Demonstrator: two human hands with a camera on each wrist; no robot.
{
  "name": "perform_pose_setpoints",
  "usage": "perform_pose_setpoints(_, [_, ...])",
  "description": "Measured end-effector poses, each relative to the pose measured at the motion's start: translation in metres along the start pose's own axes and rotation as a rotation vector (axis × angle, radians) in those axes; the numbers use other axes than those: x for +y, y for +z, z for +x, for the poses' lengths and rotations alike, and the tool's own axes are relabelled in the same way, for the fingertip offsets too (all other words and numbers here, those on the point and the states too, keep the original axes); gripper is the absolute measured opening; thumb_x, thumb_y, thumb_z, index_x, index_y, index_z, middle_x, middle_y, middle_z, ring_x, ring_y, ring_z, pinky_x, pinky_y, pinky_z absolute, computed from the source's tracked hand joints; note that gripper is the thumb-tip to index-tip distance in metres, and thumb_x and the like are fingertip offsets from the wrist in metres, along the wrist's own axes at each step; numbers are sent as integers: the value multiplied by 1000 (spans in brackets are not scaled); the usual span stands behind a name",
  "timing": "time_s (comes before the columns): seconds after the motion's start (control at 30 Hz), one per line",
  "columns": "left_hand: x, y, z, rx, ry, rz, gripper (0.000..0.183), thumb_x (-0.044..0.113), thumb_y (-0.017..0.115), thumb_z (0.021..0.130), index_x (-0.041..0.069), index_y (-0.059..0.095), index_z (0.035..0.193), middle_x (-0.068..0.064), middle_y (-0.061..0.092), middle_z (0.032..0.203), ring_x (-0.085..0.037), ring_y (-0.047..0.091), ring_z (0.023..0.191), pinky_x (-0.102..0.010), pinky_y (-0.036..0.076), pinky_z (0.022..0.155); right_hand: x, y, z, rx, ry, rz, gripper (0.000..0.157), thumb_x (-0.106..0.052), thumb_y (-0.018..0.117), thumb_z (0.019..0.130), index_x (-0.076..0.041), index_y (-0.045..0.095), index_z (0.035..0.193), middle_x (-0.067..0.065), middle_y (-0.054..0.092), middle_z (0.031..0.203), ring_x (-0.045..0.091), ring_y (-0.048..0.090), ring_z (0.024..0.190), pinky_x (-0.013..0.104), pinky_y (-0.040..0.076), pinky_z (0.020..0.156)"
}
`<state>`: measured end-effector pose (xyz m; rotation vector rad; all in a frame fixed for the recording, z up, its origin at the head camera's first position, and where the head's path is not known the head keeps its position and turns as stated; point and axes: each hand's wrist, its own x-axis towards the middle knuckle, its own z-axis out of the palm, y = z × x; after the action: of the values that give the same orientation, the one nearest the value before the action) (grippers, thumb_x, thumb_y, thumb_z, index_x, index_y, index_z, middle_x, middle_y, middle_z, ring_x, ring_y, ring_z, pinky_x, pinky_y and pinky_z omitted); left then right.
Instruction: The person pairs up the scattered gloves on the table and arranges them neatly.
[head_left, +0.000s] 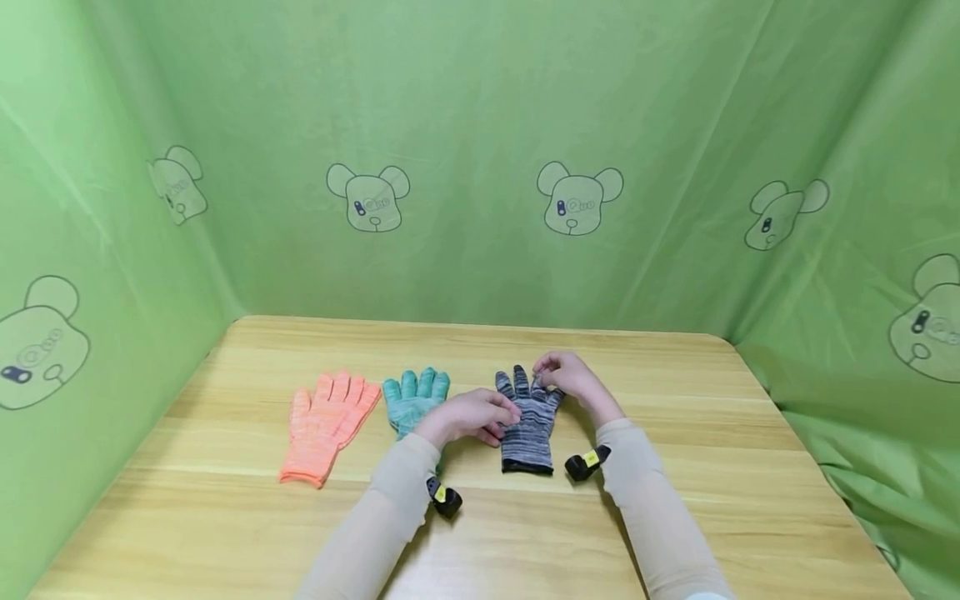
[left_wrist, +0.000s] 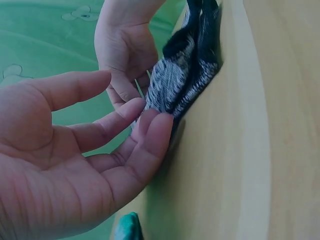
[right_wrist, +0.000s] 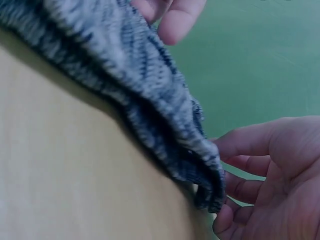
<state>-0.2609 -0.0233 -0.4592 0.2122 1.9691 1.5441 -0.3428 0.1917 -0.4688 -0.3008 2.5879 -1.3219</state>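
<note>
A grey-and-black knitted glove (head_left: 528,433) lies on the table with its fingers pointing away and its black cuff towards me. My right hand (head_left: 568,375) is at the glove's fingers and pinches one of them; in the right wrist view, that hand's thumb and fingertips (right_wrist: 222,150) meet the glove's edge. From the other side, my left hand (head_left: 474,414) rests its fingertips on the glove's left edge. Its thumb stands apart from the loosely bent fingers in the left wrist view. Partly hidden under the left wrist is a green glove (head_left: 412,404).
An orange glove (head_left: 322,425) lies flat at the left, beside the green one. All the gloves are on a wooden table (head_left: 637,517). Green cloth (head_left: 480,275) with bear-head prints hangs behind the table and along both sides.
</note>
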Motion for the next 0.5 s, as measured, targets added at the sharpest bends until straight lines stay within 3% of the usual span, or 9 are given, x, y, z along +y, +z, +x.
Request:
perform_pose_setpoints(0.27, [6, 6, -8, 2, 16, 80, 27, 17, 60, 94, 2, 63, 117, -5, 58, 103, -19, 56, 85, -29, 58, 70, 0, -15, -9, 11, 4, -22, 33, -2, 65, 81, 4, 61, 113, 7, 59, 89, 19, 54, 82, 31, 50, 76])
perform_pose_setpoints(0.5, [3, 2, -12, -6, 38, 46, 32, 18, 59, 96, 0, 60, 122, -12, 60, 111, -21, 59, 87, -32, 59, 74, -3, -17, -15, -22, 8, 11, 36, -2, 64, 81, 6, 59, 116, 7, 58, 88, 19, 54, 82, 35, 52, 76])
